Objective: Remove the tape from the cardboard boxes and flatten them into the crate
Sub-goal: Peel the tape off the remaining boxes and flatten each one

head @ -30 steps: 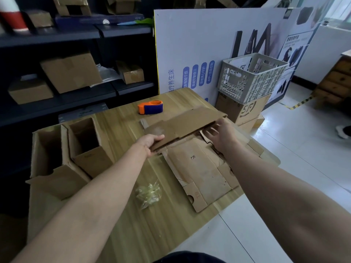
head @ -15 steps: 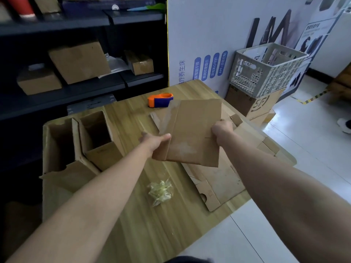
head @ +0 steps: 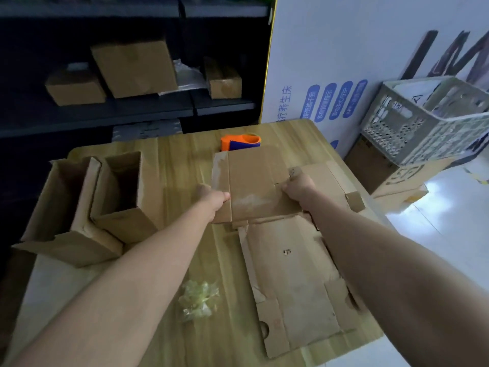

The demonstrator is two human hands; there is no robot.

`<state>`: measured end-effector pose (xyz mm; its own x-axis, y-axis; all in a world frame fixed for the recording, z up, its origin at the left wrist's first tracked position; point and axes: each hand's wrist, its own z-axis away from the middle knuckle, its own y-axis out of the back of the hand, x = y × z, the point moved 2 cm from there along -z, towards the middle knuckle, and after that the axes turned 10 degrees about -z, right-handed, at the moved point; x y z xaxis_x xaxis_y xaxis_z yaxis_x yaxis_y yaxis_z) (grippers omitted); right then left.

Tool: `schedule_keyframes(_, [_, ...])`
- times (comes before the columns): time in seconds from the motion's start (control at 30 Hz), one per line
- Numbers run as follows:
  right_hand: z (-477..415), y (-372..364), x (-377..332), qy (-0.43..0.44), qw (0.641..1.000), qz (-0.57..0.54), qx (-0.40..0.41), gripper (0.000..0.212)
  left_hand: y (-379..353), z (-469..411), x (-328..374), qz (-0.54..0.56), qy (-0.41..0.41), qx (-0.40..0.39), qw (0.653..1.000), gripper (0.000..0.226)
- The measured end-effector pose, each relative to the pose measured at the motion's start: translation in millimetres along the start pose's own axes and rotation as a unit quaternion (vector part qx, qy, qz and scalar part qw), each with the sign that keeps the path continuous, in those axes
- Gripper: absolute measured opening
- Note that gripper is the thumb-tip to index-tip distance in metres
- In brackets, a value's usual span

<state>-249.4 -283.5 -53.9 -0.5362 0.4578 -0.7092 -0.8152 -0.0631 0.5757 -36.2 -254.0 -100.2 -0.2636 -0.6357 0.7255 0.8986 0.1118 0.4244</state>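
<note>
Both left hand (head: 211,199) and right hand (head: 297,188) clutch one flattened box (head: 254,186), fingers (head: 225,195) curled round its sides; next, lift it into the crate (head: 423,128).

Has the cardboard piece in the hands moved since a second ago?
Yes: the cardboard piece has lifted off the flat pile, toward the orange tape dispenser.

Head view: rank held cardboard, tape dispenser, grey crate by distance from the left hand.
1. Held cardboard: gripped by the left hand.
2. Tape dispenser: just beyond, on the table.
3. Grey crate: off the table, far right.
</note>
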Motion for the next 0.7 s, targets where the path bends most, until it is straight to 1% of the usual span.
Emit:
schedule_keyframes(0.07, [-23.5, 3.3, -5.0, 0.028, 0.999, 0.044, -0.011, 0.035, -6.6, -12.2, 12.2, -0.021, -0.002, 0.012, 1.000, 0.061])
schedule_keyframes(0.13, [-48.5, 3.3, -5.9, 0.069, 0.993, 0.091, -0.014, 0.035, -17.7, -26.2, 17.8, -0.058, 0.006, 0.021, 0.998, 0.070])
schedule_keyframes(0.27, [-93.9, -16.1, 16.3, 0.079, 0.984, 0.152, -0.045, 0.031, -42.7, -56.6, 7.1, -0.124, 0.040, 0.023, 0.991, 0.077])
schedule_keyframes(0.37, [-114.9, -36.0, 37.8, 0.057, 0.982, 0.168, -0.069, 0.033, -55.0, -70.3, -4.8, -0.176, 0.068, 0.032, 0.981, 0.070])
schedule_keyframes(0.47, [-122.6, -50.3, 55.8, 0.024, 0.984, 0.162, -0.065, 0.035, -64.9, -77.2, -13.3, -0.239, 0.057, 0.047, 0.968, 0.078])
schedule_keyframes(0.57, [-128.3, -57.0, 60.5, -0.013, 0.976, 0.214, -0.034, 0.036, -72.1, -84.8, -12.0, -0.271, 0.032, 0.062, 0.960, 0.084])
schedule_keyframes(0.63, [-132.3, -59.3, 61.1, -0.028, 0.977, 0.208, -0.041, 0.036, -74.8, -87.1, -7.5, -0.296, 0.022, 0.067, 0.952, 0.078])
schedule_keyframes(0.7, [-136.0, -56.9, 61.8, -0.029, 0.980, 0.194, -0.038, 0.027, -79.8, -88.5, -2.7, -0.325, 0.008, 0.066, 0.943, 0.069])
